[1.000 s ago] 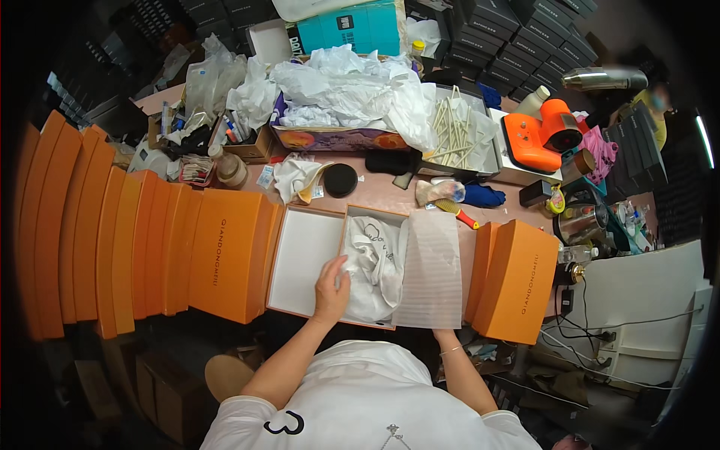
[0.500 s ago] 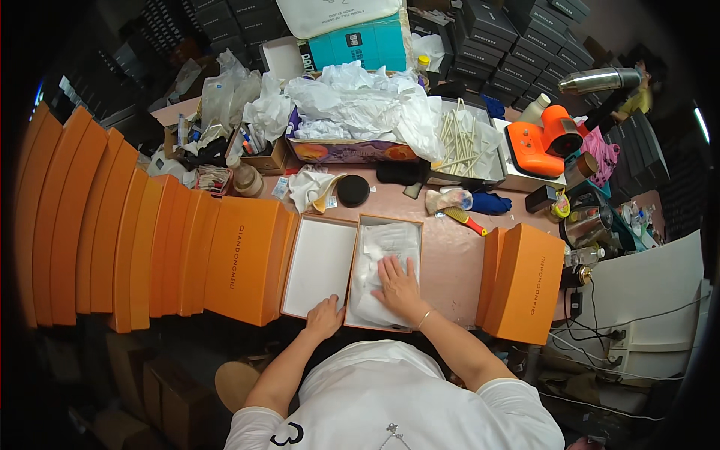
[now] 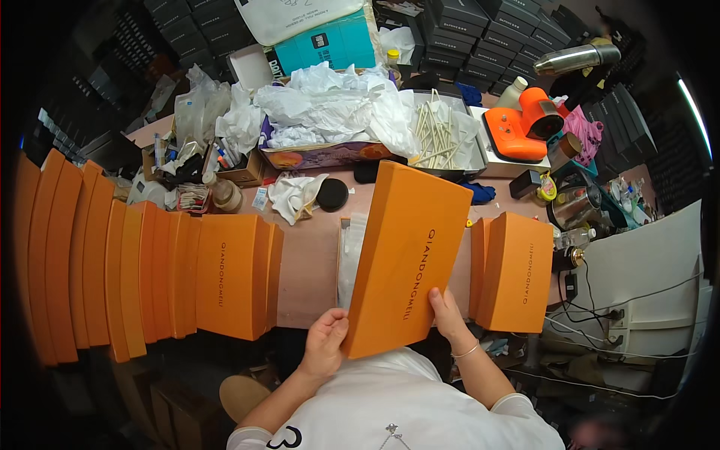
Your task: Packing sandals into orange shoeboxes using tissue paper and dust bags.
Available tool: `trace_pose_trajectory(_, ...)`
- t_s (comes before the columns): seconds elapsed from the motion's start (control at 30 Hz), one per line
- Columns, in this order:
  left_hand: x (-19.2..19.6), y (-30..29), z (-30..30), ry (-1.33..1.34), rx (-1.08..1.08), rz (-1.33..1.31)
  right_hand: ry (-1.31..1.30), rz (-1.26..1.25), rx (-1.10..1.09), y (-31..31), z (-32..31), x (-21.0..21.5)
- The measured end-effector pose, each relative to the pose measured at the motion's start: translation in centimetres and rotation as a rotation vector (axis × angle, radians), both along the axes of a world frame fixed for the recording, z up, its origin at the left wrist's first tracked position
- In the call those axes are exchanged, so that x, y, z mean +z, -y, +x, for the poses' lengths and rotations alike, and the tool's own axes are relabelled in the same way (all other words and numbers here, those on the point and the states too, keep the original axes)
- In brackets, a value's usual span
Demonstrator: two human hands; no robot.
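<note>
1. The raised orange lid (image 3: 409, 262) hides most of the open box (image 3: 340, 259); only a strip at its left side shows.
2. The pale wrapping (image 3: 352, 251) inside is mostly covered too, its contents out of sight.
3. The lid's inner face is turned away.
4. The right hand (image 3: 448, 316) shows its thumb; its fingers are hidden behind the lid.
5. How firmly the left hand (image 3: 326, 345) meets the lid's lower corner cannot be told.
6. The lid partly covers a dark blue cloth (image 3: 481, 193).
7. The lower edge cuts off the white shirt (image 3: 420, 412).
8. A pinkish shape (image 3: 596, 433) at lower right is blurred.
</note>
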State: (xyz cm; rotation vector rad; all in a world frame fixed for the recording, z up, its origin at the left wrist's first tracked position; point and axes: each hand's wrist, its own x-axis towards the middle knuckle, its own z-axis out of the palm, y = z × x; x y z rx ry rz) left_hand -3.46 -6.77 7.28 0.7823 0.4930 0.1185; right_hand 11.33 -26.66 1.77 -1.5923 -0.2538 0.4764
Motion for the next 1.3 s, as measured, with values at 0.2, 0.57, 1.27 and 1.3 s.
trace_pose_trajectory(0.2, -11.9, -3.3, 2.0, -0.181, -0.161, 1.43, 0.167, -0.547, 0.076, 0.1, -0.6, -11.7)
trace_pose_trajectory(0.57, -18.9, -7.6, 4.4, -0.408, -0.354, 0.385, -0.097, -0.274, -0.042, -4.4, -2.2, -15.0)
trace_pose_trajectory(1.27, -6.8, 16.0, 15.0, 0.289, -0.829, 0.465, -0.344, -0.166, -0.307, 28.3, 7.2, 7.2)
trace_pose_trajectory(1.3, -7.4, 17.4, 15.5, 0.286, -0.882, 0.544, -0.345, -0.124, -0.318, 28.6, 7.3, 6.5)
